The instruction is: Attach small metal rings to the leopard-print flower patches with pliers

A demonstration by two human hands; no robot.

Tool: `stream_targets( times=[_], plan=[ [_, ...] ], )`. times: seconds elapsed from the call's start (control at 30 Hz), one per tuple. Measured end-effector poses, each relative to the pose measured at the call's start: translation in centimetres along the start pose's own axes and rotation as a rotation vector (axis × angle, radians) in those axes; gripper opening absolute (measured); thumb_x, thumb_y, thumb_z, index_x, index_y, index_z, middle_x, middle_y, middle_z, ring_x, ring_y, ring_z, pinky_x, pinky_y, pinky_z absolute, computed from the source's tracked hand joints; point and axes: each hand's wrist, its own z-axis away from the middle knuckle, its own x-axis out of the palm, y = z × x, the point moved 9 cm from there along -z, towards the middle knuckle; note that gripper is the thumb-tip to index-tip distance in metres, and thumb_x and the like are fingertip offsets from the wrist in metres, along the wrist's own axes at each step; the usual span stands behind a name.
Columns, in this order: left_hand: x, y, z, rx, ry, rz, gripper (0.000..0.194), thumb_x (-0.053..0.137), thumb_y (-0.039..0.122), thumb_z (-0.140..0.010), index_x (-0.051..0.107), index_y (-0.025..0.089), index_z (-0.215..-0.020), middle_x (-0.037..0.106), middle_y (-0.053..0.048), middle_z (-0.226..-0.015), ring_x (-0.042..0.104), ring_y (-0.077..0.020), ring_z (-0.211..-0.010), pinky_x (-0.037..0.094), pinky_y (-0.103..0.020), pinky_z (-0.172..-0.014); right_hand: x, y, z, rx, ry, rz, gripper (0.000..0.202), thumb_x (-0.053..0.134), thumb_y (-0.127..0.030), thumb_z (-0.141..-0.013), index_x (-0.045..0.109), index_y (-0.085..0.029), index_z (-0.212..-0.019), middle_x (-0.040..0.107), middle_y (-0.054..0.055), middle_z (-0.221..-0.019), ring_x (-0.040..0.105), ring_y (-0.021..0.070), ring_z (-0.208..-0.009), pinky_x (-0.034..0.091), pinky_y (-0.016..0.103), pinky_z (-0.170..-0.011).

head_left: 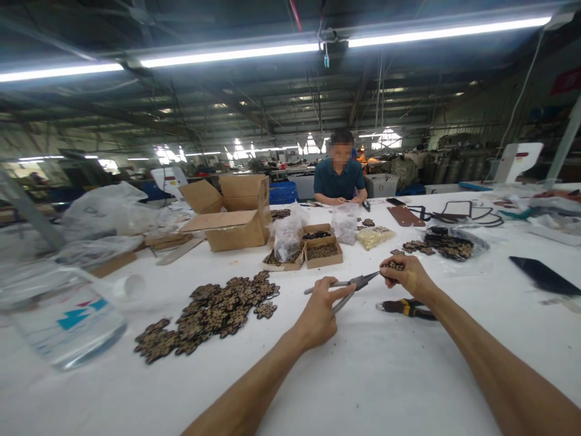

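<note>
My left hand [320, 312] grips the grey handles of a pair of needle-nose pliers [362, 282], whose tips point right toward my other hand. Pinched in the fingers of my right hand [411, 277] is a brown-and-black flower-shaped piece [393, 266], partly covered by the fingers. The plier tips come right up to this piece; I cannot tell whether they touch it. Below my right hand lie cutting pliers [403, 307] with black and yellow handles, partly behind the forearm. A heap of similar flower-shaped pieces [218, 309] spreads over the white table to the left.
Small cardboard trays [324, 251] of tiny metal parts stand ahead, beside plastic bags and an open carton [238, 230]. A clear water jug [68, 327] stands at left. More pieces in a plastic bag [449, 243] and a dark flat panel [544, 275] lie right. A person [340, 172] sits opposite.
</note>
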Motion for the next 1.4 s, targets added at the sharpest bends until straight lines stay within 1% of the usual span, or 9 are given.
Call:
stream_targets(
  times=[0.23,0.4,0.5,0.6,0.67,0.73,0.83,1.0,1.4],
  plan=[
    [-1.1,0.1,-0.1,0.019,-0.033,-0.137,0.096,0.054,-0.008,-0.057,0.054,0.038,-0.142,0.044,-0.009,-0.140,0.041,-0.0318,-0.131,0.041,-0.049,-0.108,-1.5,0.6,-0.3,0.060,0.094,-0.228,0.037,0.087,-0.040,-0.066,0.073,-0.012,-0.087,0.067,0.005,-0.066,0.062,0.0169,-0.055,0.053,0.031,-0.053],
    [0.0,-1.1,0.3,-0.055,-0.199,-0.155,0.085,0.061,0.000,-0.062,0.058,0.038,-0.138,0.054,-0.010,-0.128,0.050,-0.0316,-0.121,0.048,-0.044,-0.099,1.3,-0.2,0.4,0.102,-0.100,-0.526,0.031,0.087,-0.030,-0.070,0.073,-0.015,-0.093,0.067,0.004,-0.079,0.058,0.0133,-0.062,0.050,0.029,-0.056],
    [-0.6,-2.0,0.5,-0.100,-0.282,-0.133,0.072,0.074,0.020,-0.067,0.062,0.037,-0.135,0.057,-0.010,-0.130,0.055,-0.0324,-0.119,0.048,-0.043,-0.098,2.7,-1.1,1.0,0.096,-0.187,-0.616,0.028,0.085,-0.026,-0.073,0.073,-0.017,-0.096,0.067,0.004,-0.083,0.057,0.0115,-0.061,0.048,0.027,-0.057],
    [-1.9,-2.6,0.1,-0.171,-0.335,-0.026,0.074,0.084,0.046,-0.060,0.066,0.032,-0.131,0.064,-0.010,-0.128,0.061,-0.0321,-0.113,0.050,-0.039,-0.095,3.6,-1.7,1.5,0.092,-0.243,-0.652,0.026,0.084,-0.024,-0.074,0.072,-0.018,-0.097,0.066,0.003,-0.083,0.056,0.0110,-0.061,0.047,0.027,-0.057],
    [-3.1,-2.4,-1.0,-0.223,-0.234,0.091,0.068,0.080,0.055,-0.065,0.070,0.022,-0.124,0.072,-0.011,-0.111,0.066,-0.0279,-0.099,0.053,-0.035,-0.085,4.0,-1.8,1.7,0.098,-0.269,-0.657,0.025,0.083,-0.024,-0.075,0.072,-0.017,-0.097,0.065,0.003,-0.081,0.056,0.0107,-0.060,0.046,0.027,-0.057],
    [-4.2,-1.3,-2.7,-0.237,-0.034,0.221,0.055,0.072,0.054,-0.075,0.075,0.014,-0.113,0.074,-0.011,-0.095,0.068,-0.0232,-0.085,0.054,-0.033,-0.076,4.4,-1.9,2.0,0.106,-0.286,-0.661,0.024,0.082,-0.024,-0.076,0.072,-0.017,-0.096,0.065,0.003,-0.080,0.055,0.0101,-0.059,0.045,0.027,-0.058],
    [-3.7,1.8,-5.5,-0.139,0.126,0.403,0.042,0.073,0.044,-0.076,0.077,0.012,-0.101,0.074,-0.009,-0.085,0.066,-0.0200,-0.079,0.053,-0.030,-0.069,5.0,-1.7,2.4,0.126,-0.300,-0.659,0.024,0.082,-0.024,-0.076,0.070,-0.017,-0.096,0.064,0.002,-0.079,0.054,0.0100,-0.059,0.044,0.026,-0.058],
    [-1.4,5.5,-8.6,0.035,0.158,0.483,0.023,0.071,0.033,-0.077,0.077,0.013,-0.087,0.071,-0.005,-0.073,0.061,-0.0147,-0.068,0.048,-0.025,-0.063,5.0,-1.3,2.3,0.143,-0.264,-0.648,0.027,0.085,-0.027,-0.072,0.069,-0.018,-0.092,0.063,0.001,-0.075,0.052,0.0089,-0.056,0.042,0.026,-0.057],
    [-0.2,3.8,-8.3,0.204,0.214,0.174,0.010,0.055,0.015,-0.084,0.065,0.015,-0.080,0.064,-0.004,-0.079,0.055,-0.0144,-0.073,0.041,-0.027,-0.068,5.0,0.1,2.0,0.239,-0.190,-0.511,0.033,0.088,-0.029,-0.066,0.071,-0.015,-0.091,0.067,0.004,-0.078,0.061,0.0164,-0.063,0.051,0.031,-0.058]
  ],
)
